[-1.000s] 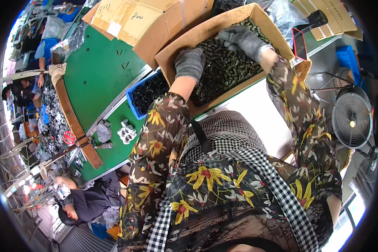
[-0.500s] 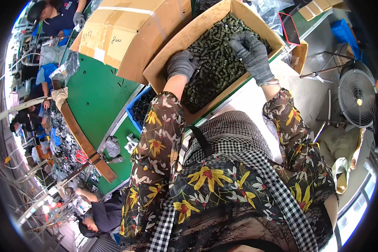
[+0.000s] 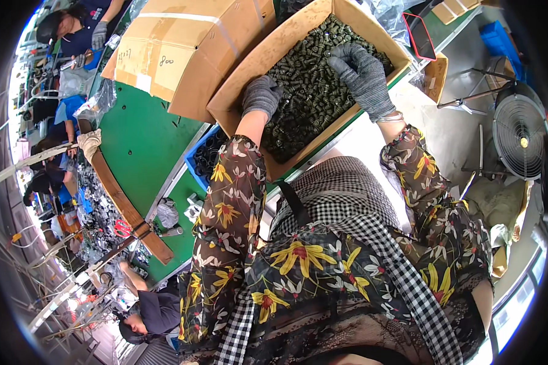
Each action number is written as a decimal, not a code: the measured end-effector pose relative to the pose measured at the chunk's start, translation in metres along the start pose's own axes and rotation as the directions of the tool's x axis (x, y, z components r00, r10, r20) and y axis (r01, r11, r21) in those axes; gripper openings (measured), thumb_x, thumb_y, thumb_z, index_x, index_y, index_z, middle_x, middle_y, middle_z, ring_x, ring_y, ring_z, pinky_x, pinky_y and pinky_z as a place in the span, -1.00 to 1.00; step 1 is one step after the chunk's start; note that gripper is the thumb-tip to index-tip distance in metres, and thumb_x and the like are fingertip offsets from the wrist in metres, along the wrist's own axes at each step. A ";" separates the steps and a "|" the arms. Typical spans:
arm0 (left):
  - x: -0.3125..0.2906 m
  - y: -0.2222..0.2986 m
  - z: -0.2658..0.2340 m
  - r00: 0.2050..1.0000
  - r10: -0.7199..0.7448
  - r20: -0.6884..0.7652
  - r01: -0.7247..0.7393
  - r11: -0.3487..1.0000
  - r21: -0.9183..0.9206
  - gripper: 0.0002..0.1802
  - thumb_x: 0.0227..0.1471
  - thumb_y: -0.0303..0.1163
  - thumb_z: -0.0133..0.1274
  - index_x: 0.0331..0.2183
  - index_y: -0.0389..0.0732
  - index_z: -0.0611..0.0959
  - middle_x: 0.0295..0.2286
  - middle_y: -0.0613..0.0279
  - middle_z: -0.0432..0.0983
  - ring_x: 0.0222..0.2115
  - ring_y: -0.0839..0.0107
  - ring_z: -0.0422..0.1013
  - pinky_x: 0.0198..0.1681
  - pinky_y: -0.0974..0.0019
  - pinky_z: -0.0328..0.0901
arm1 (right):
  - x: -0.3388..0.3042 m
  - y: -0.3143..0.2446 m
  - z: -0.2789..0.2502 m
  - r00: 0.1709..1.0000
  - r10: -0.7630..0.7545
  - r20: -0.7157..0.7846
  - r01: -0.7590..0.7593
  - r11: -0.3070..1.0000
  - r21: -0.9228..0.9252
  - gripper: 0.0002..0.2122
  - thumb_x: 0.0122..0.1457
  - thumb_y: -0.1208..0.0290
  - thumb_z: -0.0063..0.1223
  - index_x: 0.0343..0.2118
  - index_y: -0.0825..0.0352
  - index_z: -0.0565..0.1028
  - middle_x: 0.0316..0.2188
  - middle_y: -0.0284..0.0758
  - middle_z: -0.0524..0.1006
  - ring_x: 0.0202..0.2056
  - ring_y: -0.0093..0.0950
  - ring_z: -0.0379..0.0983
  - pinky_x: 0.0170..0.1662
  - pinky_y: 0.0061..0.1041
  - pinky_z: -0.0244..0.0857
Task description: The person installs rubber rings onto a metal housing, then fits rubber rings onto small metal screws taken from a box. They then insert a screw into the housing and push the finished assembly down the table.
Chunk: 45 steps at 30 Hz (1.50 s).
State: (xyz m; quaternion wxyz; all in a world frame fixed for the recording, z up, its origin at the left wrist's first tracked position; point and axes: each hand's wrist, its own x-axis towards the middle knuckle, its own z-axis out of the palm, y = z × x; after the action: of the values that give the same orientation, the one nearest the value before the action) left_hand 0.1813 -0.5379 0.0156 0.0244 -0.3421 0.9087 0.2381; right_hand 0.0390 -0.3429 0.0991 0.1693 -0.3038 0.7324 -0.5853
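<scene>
An open cardboard box [image 3: 304,18] holds a heap of small dark, ridged spring-like parts [image 3: 313,79]. My left hand [image 3: 262,96], in a grey knit glove, rests over the heap by the box's left wall, with its fingers curled in. Whatever those fingers hold, if anything, is hidden. Above the right part of the heap is my right hand [image 3: 365,79], gloved the same way. Its thumb and forefinger come together in a pinch, and I cannot make out anything between them.
A closed cardboard carton [image 3: 182,55] stands left of the box on the green table [image 3: 140,146]. A blue bin [image 3: 204,155] of dark parts sits by my left forearm. A red-edged phone [image 3: 419,36] lies beyond the box, a fan [image 3: 520,140] stands right, and co-workers are at left.
My right hand has shifted slightly left over the heap, still pinched. My left hand has drawn its fingers in more tightly. The view has turned slightly.
</scene>
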 end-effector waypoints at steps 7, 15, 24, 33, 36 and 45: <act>-0.033 0.046 -0.016 0.998 -0.060 0.030 0.059 0.997 0.047 -0.68 -0.19 -0.25 0.26 -0.35 -0.21 0.61 -0.38 -0.02 0.55 -0.32 0.06 0.47 -0.20 0.17 0.35 | -0.001 0.000 -0.006 1.000 -0.005 0.016 0.005 1.000 -0.007 -0.78 0.07 0.36 0.19 -0.30 0.39 0.50 -0.45 -0.29 0.56 -0.39 -0.56 0.49 -0.27 -0.55 0.37; -0.023 0.038 -0.012 0.999 0.001 -0.040 0.008 0.972 0.234 -0.76 -0.08 -0.19 0.12 -0.38 -0.12 0.62 -0.37 -0.01 0.51 -0.29 0.03 0.44 -0.21 0.10 0.33 | 0.001 0.000 -0.002 0.999 -0.051 -0.003 0.051 0.999 -0.001 -0.78 0.06 0.37 0.20 -0.30 0.39 0.49 -0.45 -0.28 0.57 -0.40 -0.56 0.49 -0.28 -0.53 0.38; 0.014 0.041 -0.012 0.985 0.064 0.159 -0.129 0.887 0.444 -0.77 -0.05 -0.30 0.02 -0.29 -0.06 0.64 -0.27 0.01 0.52 -0.23 0.08 0.47 -0.18 0.05 0.37 | 0.000 0.001 -0.001 0.997 -0.069 -0.027 0.069 0.997 -0.020 -0.78 0.06 0.36 0.20 -0.31 0.39 0.49 -0.46 -0.29 0.57 -0.41 -0.57 0.48 -0.30 -0.55 0.37; 0.006 0.036 -0.018 0.994 0.108 0.005 -0.108 0.993 -0.036 -0.82 0.01 -0.39 0.03 -0.33 -0.25 0.62 -0.39 0.07 0.55 -0.44 0.25 0.50 -0.31 0.21 0.41 | 0.002 0.002 -0.002 0.998 0.053 0.028 -0.056 0.993 0.101 -0.79 0.08 0.37 0.18 -0.29 0.38 0.49 -0.45 -0.35 0.56 -0.42 -0.61 0.47 -0.34 -0.62 0.37; -0.028 0.069 -0.053 0.966 -0.058 0.252 0.254 0.384 -0.887 -0.85 0.05 -0.40 0.09 -0.33 -0.27 0.57 -0.46 0.24 0.52 -0.50 0.50 0.44 -0.38 0.45 0.40 | 0.003 -0.012 -0.006 0.960 0.224 0.165 -0.263 0.927 0.269 -0.80 0.11 0.36 0.15 -0.28 0.37 0.50 -0.46 -0.39 0.55 -0.46 -0.65 0.45 -0.39 -0.67 0.37; -0.051 0.077 -0.073 0.928 0.119 0.353 0.372 -0.238 -0.897 -0.81 0.02 -0.45 0.12 -0.29 -0.31 0.53 -0.43 0.17 0.48 -0.47 0.41 0.38 -0.41 0.39 0.35 | -0.001 -0.026 0.018 0.832 0.369 0.415 -0.555 0.584 0.592 -0.80 0.17 0.38 0.05 -0.23 0.41 0.50 -0.44 -0.35 0.54 -0.46 -0.62 0.45 -0.39 -0.71 0.40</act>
State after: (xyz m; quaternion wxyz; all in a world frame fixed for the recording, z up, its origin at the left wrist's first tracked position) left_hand 0.1797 -0.4895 0.1231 -0.0840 -0.2819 0.3167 0.9018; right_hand 0.0569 -0.3592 0.1197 0.5072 -0.0855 0.4855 -0.7069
